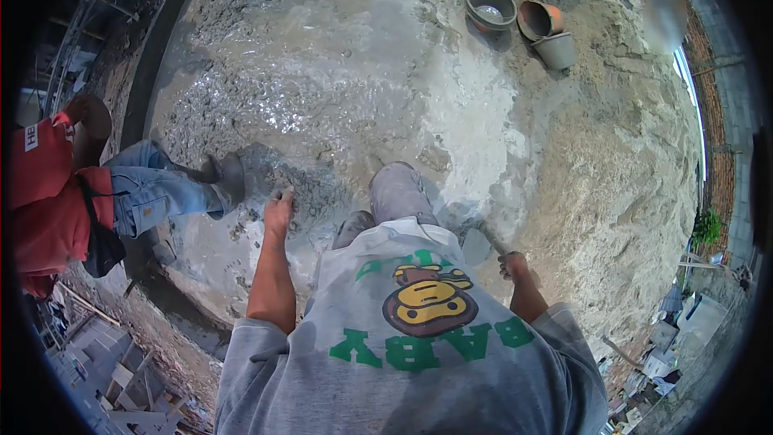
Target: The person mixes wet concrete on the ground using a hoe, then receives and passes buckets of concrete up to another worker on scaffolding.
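My left hand (279, 211) hangs over the wet grey concrete mix (310, 181), fingers curled together; whatever they may hold is too small to make out. On the other side, my right hand (512, 264) is closed round the handle of a tool with a flat grey blade (477, 248). The blade lies low beside my leg, and its exact kind is unclear. My muddy trouser knee (398, 189) shows between the hands, above the mix.
Buckets stand at the back right: a dark one (489, 10), an orange one lying tipped (538, 21) and a grey one (555, 51). A sand heap (620, 169) slopes along the right. At the left stands a co-worker in a red shirt (52, 185) and dark boots (229, 181).
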The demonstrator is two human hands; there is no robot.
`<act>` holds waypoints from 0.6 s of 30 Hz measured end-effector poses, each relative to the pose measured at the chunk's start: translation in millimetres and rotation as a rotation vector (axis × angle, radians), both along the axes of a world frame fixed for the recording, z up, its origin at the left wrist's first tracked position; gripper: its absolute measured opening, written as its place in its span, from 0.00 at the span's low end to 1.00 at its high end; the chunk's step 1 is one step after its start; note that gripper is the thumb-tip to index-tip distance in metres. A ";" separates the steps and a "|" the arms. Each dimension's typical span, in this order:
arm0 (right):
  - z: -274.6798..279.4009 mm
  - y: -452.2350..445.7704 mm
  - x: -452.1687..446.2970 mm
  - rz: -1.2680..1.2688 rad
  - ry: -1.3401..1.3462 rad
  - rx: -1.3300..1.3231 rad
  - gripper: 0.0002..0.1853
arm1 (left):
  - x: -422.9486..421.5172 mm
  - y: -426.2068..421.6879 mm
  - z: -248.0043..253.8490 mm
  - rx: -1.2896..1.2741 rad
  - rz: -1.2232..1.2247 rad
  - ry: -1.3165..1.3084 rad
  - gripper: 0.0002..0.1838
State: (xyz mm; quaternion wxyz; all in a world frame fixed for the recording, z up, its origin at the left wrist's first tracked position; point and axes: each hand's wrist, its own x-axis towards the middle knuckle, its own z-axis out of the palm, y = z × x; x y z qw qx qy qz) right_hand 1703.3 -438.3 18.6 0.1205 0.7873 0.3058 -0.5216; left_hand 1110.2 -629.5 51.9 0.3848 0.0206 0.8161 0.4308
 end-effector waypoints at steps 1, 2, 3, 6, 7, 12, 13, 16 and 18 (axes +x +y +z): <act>-1.4 2.2 0.1 -0.013 0.012 -0.016 0.07 | 1.6 9.6 13.9 0.060 -0.007 -0.001 0.14; -5.7 10.6 -0.6 0.018 0.024 0.005 0.06 | 5.9 14.4 17.6 0.070 -0.025 0.008 0.14; -13.6 23.0 -3.7 0.059 0.043 0.025 0.06 | 9.8 13.4 21.2 0.078 -0.032 0.024 0.14; -3.2 65.3 -54.9 0.177 0.148 0.215 0.06 | 9.4 -27.1 -38.2 -0.074 -0.034 0.046 0.16; 3.6 77.0 -70.4 0.205 0.186 0.297 0.07 | 13.0 -47.6 -62.1 -0.111 -0.039 0.047 0.17; 2.9 137.4 -108.4 0.552 0.209 0.558 0.11 | 89.3 -89.1 -63.5 -0.239 0.171 -0.047 0.18; -4.8 145.2 -104.5 0.657 0.180 0.593 0.12 | 112.6 -83.7 -43.5 -0.220 0.243 -0.080 0.16; -21.2 166.8 -88.9 0.840 0.096 0.473 0.18 | 165.5 -74.3 -29.1 -0.157 0.311 -0.153 0.13; -31.8 178.6 -78.2 0.983 0.022 0.313 0.21 | 200.9 -77.6 -32.2 -0.128 0.313 -0.114 0.12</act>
